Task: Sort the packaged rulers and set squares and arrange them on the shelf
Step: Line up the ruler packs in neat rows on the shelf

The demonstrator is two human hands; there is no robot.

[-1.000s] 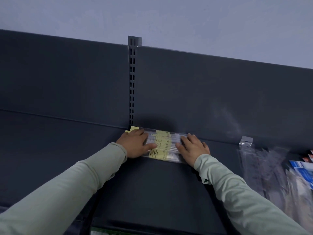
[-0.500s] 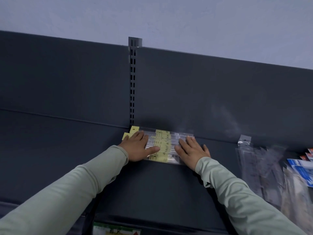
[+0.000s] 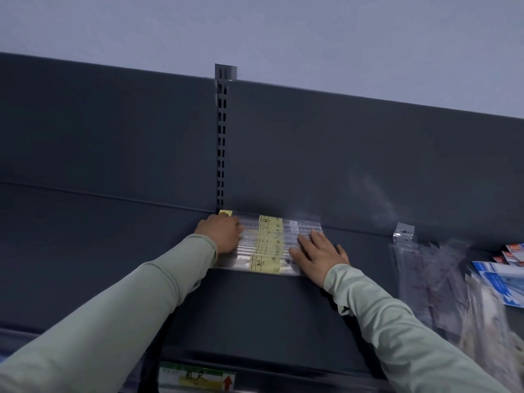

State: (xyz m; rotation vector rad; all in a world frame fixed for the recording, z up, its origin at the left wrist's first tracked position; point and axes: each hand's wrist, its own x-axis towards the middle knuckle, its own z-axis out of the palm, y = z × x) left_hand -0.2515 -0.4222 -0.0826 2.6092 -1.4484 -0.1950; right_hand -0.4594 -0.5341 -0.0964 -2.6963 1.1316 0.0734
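Observation:
A row of clear packaged rulers (image 3: pixel 268 245) with yellow labels lies flat on the dark shelf (image 3: pixel 255 313), against the back panel. My left hand (image 3: pixel 222 232) rests on the left end of the row, fingers bent over the packs. On the right end, my right hand (image 3: pixel 319 255) lies flat with its fingers straight and spread, pressing down. A loose pile of clear packaged set squares and rulers (image 3: pixel 425 273) sits farther right on the same shelf.
A slotted upright (image 3: pixel 221 143) rises from behind the rulers. Blue and white packages (image 3: pixel 499 279) and red ones (image 3: pixel 514 252) lie at the far right. A price label strip (image 3: pixel 195 378) runs along the shelf's front edge.
My left hand has slid left toward the end of the row and my right hand has shifted slightly right, uncovering more of the yellow labels. The view has tipped down a little.

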